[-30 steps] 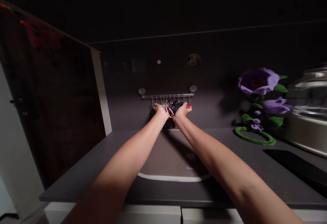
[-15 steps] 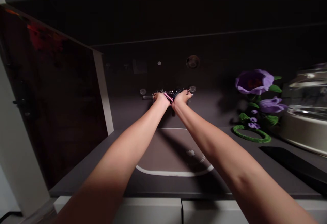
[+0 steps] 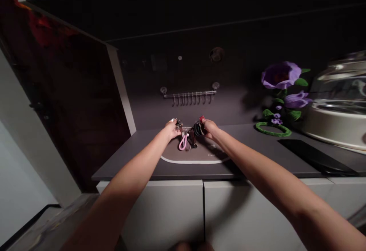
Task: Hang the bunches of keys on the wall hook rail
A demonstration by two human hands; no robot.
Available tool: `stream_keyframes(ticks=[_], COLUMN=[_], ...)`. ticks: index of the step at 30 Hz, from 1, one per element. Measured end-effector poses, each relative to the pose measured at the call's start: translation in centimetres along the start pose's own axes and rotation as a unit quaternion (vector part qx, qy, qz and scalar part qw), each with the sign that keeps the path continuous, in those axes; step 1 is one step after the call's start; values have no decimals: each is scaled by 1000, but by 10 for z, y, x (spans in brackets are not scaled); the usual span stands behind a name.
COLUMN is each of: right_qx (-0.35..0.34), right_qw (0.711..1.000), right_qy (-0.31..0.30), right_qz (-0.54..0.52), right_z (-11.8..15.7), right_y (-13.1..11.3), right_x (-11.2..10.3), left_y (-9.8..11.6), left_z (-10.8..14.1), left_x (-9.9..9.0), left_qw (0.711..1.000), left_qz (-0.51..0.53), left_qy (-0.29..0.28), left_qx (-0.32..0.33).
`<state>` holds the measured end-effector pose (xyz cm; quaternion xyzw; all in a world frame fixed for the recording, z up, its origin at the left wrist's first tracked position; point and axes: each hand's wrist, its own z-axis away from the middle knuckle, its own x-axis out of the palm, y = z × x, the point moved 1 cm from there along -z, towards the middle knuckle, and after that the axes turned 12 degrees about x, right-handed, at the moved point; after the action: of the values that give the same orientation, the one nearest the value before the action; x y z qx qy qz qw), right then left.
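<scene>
My left hand (image 3: 172,129) is closed on a bunch of keys (image 3: 178,125), low over the brown mat (image 3: 171,154). A pink loop strap (image 3: 182,142) hangs or lies just right of it. My right hand (image 3: 211,128) grips a dark bundle (image 3: 198,129) with a red piece (image 3: 202,118) at its top. Small dark items (image 3: 192,139) sit between the hands; whether they rest on the mat is unclear. Above, a clear rack (image 3: 190,94) with several bare hooks is fixed to the wall.
Purple flowers with a green ring base (image 3: 273,129) stand on the counter (image 3: 251,150) at right. Beyond them is a cream appliance with a clear dome (image 3: 340,123), and a flat black object (image 3: 314,155) lies in front. An upper cabinet (image 3: 200,3) overhangs.
Both hands have come down from the rack to just above the mat and moved apart, with the keys and dark bundle in them. The rack's hooks now show bare. The view has tilted downward.
</scene>
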<state>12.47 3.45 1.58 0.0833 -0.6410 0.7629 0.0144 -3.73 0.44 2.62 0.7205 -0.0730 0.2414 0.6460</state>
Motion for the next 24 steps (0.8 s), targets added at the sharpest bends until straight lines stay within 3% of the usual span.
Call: stream_keyframes(ticks=[3,5,7,9,12,15,19,21,24], right_qx=[14,-48,-115,-161,-177,-181,-249,-270,-242], right_qw=[996,979,926,861,781,747,754,771,785], right_qy=[6,45,96,101,72,60,36,-50,-208], right_qz=[92,191,346,471,594,636,607,575,531], right_z=[16,21,23,23,25,32,52,65,82], right_y=[-3,-6,-7,-3,5,10,6,5,10], right_x=[-26,-42,-55,-63,-68,-67,-55,-47,-32], left_y=[5,9,8,5,1,6,19,24,23], left_z=[11,13,13,14,21,32,43,47,50], left_x=[-19,-30,-40,-49,-57,-59,-61,-64,-72], left_qw=[976,916,824,742,677,665,689,704,709], left_qz=[-199,-353,-494,-580,-620,-623,-618,-602,-582], left_qy=[-27,-55,-116,-192,-283,-307,-277,-282,-307], left_qx=[82,184,252,274,278,275,257,250,253])
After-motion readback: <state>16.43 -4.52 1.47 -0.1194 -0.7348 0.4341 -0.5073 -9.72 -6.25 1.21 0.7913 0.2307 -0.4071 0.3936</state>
